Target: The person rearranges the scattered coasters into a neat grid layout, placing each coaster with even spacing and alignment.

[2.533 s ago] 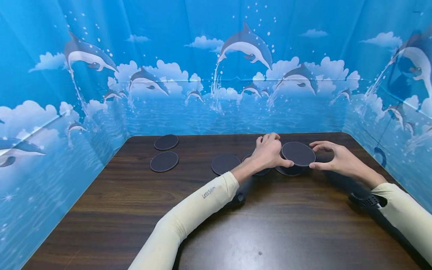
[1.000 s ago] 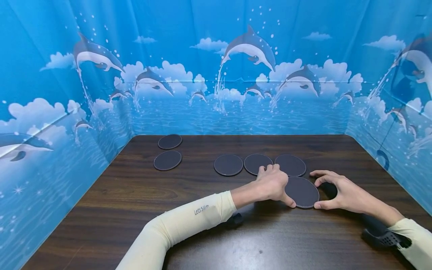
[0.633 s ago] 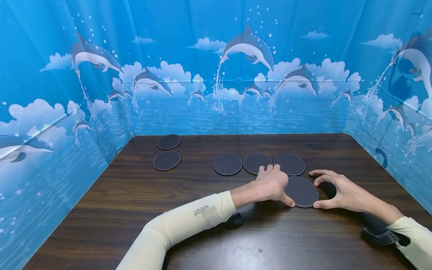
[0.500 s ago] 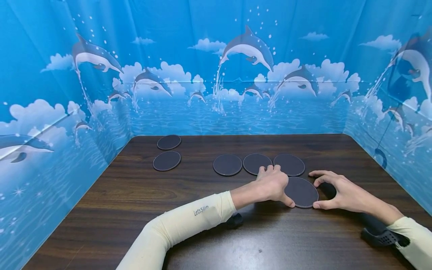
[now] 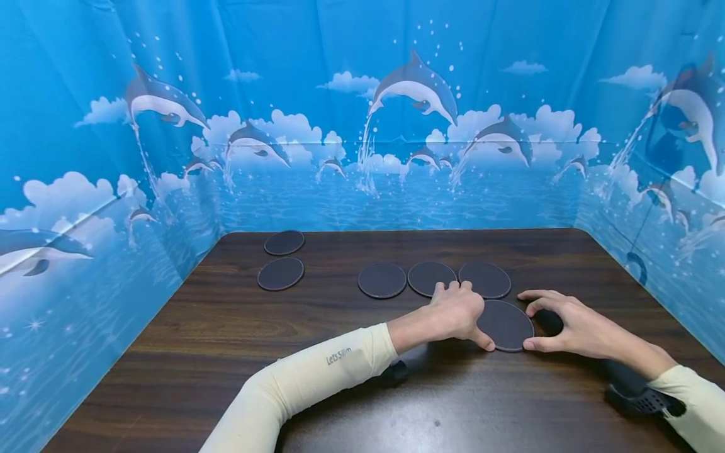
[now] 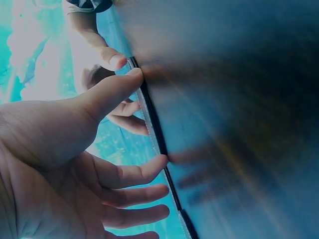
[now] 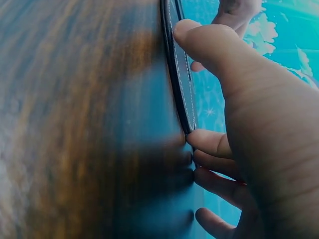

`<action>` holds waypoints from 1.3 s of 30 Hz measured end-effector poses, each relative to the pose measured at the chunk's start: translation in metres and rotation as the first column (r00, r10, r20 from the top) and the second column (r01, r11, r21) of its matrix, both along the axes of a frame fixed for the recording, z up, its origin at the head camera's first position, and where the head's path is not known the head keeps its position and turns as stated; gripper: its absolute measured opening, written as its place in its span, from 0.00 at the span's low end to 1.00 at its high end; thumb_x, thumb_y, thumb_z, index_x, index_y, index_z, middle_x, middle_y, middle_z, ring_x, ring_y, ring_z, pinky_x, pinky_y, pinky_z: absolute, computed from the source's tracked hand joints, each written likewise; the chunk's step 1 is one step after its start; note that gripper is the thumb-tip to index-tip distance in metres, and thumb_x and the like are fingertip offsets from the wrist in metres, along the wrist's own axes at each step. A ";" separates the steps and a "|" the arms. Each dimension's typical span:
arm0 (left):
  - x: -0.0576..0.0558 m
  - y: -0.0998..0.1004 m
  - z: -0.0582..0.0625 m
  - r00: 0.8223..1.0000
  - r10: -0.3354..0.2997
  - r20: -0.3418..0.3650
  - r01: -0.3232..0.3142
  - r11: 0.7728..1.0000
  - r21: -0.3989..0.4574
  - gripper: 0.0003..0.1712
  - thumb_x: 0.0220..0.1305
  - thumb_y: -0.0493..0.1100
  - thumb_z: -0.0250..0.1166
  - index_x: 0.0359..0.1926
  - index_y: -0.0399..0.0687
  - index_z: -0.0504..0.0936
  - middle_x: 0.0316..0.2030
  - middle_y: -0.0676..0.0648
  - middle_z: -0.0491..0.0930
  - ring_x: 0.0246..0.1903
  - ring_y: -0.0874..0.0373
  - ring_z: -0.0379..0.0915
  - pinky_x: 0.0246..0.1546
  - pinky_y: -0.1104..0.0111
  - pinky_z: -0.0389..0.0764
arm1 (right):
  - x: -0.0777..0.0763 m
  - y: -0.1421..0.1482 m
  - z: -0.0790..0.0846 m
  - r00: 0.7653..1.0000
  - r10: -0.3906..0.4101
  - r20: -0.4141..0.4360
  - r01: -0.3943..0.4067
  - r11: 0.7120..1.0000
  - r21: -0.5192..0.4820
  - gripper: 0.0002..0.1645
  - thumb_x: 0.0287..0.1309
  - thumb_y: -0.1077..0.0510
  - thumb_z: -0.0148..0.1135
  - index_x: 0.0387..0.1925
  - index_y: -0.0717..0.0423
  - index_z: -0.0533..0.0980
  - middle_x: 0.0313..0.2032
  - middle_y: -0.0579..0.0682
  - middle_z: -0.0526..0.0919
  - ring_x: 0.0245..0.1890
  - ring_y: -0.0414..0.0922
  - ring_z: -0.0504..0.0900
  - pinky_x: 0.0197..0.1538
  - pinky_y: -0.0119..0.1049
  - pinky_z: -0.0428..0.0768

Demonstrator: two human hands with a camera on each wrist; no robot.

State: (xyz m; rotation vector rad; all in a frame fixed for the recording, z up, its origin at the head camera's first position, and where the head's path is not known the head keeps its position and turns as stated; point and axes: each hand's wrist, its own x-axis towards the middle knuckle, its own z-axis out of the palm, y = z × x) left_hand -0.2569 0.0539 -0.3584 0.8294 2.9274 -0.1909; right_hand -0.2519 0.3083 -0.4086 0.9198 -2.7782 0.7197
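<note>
My left hand (image 5: 455, 313) and right hand (image 5: 578, 325) pinch a dark disc (image 5: 508, 325) by its edges, flat on the counter (image 5: 215, 333), just in front of a row of three discs (image 5: 432, 275). It looks set down but not let go, and two more discs (image 5: 281, 274) lie off to the left. My left hand covers one side of it.
</note>
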 end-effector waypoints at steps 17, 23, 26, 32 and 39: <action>0.001 0.002 0.003 1.000 -0.011 0.012 0.011 1.000 -0.024 0.31 0.42 0.79 0.72 0.35 0.64 0.86 0.48 0.55 0.75 0.48 0.55 0.70 0.53 0.54 0.69 | 0.004 0.005 0.007 1.000 -0.019 0.014 0.019 1.000 -0.002 0.18 0.61 0.43 0.73 0.48 0.46 0.82 0.68 0.58 0.69 0.63 0.63 0.71 0.50 0.62 0.76; -0.004 -0.018 0.023 0.999 -0.028 0.016 0.028 0.999 0.015 0.22 0.57 0.71 0.70 0.24 0.62 0.83 0.50 0.54 0.75 0.47 0.55 0.71 0.51 0.55 0.71 | -0.001 0.002 0.028 0.999 -0.032 -0.006 0.032 0.999 0.014 0.25 0.65 0.45 0.70 0.56 0.56 0.81 0.67 0.58 0.70 0.61 0.63 0.74 0.48 0.60 0.77; -0.009 -0.036 0.037 0.999 -0.039 -0.027 0.040 0.997 0.064 0.19 0.68 0.63 0.66 0.26 0.60 0.85 0.48 0.53 0.75 0.43 0.56 0.72 0.47 0.56 0.74 | -0.004 -0.002 0.038 1.000 -0.021 -0.020 0.022 0.999 0.024 0.27 0.65 0.45 0.70 0.58 0.58 0.80 0.67 0.58 0.69 0.62 0.63 0.73 0.49 0.62 0.76; -0.012 -0.089 0.055 0.994 0.008 -0.111 0.010 0.987 0.159 0.13 0.73 0.55 0.63 0.34 0.56 0.82 0.42 0.53 0.73 0.37 0.58 0.69 0.43 0.59 0.76 | -0.012 -0.023 0.061 0.998 0.012 -0.057 -0.010 1.000 0.028 0.29 0.64 0.43 0.70 0.59 0.55 0.79 0.70 0.57 0.66 0.66 0.64 0.68 0.51 0.67 0.73; -0.016 -0.145 0.059 0.992 0.101 -0.070 -0.088 0.981 0.175 0.14 0.71 0.56 0.66 0.38 0.52 0.83 0.37 0.53 0.73 0.34 0.58 0.71 0.38 0.58 0.75 | -0.019 -0.067 0.078 0.993 0.094 -0.077 -0.094 0.996 0.005 0.28 0.64 0.41 0.69 0.58 0.51 0.80 0.72 0.53 0.65 0.68 0.60 0.67 0.54 0.65 0.73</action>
